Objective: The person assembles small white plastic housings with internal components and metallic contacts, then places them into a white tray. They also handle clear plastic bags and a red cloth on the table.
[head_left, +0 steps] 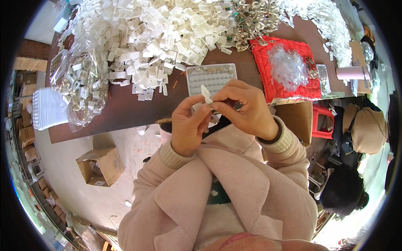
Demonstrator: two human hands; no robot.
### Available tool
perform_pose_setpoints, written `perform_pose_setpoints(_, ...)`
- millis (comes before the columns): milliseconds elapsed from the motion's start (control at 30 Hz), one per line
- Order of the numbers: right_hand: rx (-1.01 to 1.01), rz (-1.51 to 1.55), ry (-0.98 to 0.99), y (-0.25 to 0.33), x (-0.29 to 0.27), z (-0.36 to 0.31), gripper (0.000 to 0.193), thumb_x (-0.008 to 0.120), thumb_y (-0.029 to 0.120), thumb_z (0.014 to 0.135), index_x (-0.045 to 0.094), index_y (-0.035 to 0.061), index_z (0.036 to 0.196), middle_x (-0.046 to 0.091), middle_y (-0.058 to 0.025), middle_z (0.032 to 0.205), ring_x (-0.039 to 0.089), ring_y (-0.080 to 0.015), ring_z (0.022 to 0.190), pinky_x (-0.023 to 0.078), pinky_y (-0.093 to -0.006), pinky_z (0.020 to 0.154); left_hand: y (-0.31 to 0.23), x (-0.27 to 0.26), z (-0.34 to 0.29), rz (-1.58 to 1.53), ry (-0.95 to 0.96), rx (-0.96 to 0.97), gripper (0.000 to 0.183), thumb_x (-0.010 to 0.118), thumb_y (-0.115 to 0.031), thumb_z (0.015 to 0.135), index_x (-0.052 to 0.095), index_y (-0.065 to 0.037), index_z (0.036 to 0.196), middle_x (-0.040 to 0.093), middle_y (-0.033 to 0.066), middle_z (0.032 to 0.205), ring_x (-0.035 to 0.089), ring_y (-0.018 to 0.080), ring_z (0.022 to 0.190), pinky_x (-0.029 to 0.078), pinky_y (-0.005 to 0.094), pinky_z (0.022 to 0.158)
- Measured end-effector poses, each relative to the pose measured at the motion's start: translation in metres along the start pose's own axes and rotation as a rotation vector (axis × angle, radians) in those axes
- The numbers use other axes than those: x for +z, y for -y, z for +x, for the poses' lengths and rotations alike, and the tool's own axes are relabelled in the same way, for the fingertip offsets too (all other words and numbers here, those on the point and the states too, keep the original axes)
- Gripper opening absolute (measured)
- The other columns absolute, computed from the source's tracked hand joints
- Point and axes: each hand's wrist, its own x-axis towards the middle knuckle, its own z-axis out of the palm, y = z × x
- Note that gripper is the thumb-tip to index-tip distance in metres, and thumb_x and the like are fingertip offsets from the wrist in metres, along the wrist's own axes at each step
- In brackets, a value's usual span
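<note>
My left hand [189,122] and my right hand [246,108] meet just over the table's near edge. Between the left thumb and fingers sits a small white plastic piece [206,94], tilted upward. The right thumb and forefinger pinch at its side; whatever lies between those fingertips is too small to make out. Just beyond the hands lies a pale tray [210,74] with rows of small hollows, and several round bits line its far row. A large heap of white plastic pieces [163,33] spreads behind it.
A clear bag of small parts [81,85] and stacked white trays [48,109] stand at the left. To the right lie a red quilted cloth [260,62] with clear plastic bits [289,67], metal pieces [256,21] and a pink roll [351,72]. An open carton [109,165] is on the floor.
</note>
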Motion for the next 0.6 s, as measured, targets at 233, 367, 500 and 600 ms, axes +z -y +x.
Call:
perform_pose_setpoints(233,-0.013,-0.409,-0.431,-0.062,-0.024,0.049,0.011,0.074,0.010,0.082,0.069,0.0042,0.090,0.066,-0.0113,0.085,0.064,-0.0288,0.069,0.051,-0.0364,0.060,-0.003,-0.002,-0.003,-0.018,-0.053,-0.002,0.024,0.062,-0.013,0.098,0.062,0.001,0.118,0.070,0.0097,0.096,0.054,0.0068,0.061,0.036,0.0168,0.045)
perform_pose_setpoints(367,-0.047,-0.794,-0.477,-0.091,-0.026,0.074,0.016,0.076,0.016,0.082,0.068,0.0052,0.090,0.065,-0.0094,0.087,0.065,-0.0270,0.069,0.052,-0.0361,0.061,-0.003,-0.004,-0.001,-0.024,-0.059,0.025,0.024,0.058,-0.014,0.100,0.061,0.001,0.119,0.070,0.0109,0.097,0.057,0.0076,0.062,0.038,0.0172,0.044)
perform_pose_setpoints(500,-0.037,-0.945,-0.444,-0.100,-0.029,0.075,0.021,0.078,0.018,0.081,0.070,0.0053,0.096,0.067,-0.0100,0.087,0.065,-0.0246,0.070,0.052,-0.0347,0.061,-0.003,-0.009,-0.001,-0.056,-0.045,0.042,0.024,0.058,-0.013,0.099,0.060,0.000,0.120,0.070,0.0122,0.099,0.061,0.0082,0.065,0.039,0.0170,0.044)
perform_pose_setpoints(600,0.053,-0.554,-0.528,-0.097,-0.049,0.064,0.021,0.078,0.019,0.078,0.072,0.0092,0.095,0.068,-0.0114,0.085,0.067,-0.0257,0.072,0.053,-0.0351,0.066,-0.004,-0.010,-0.001,-0.060,-0.028,0.036,0.024,0.060,-0.012,0.098,0.060,-0.001,0.119,0.070,0.0128,0.100,0.063,0.0087,0.067,0.039,0.0164,0.044)
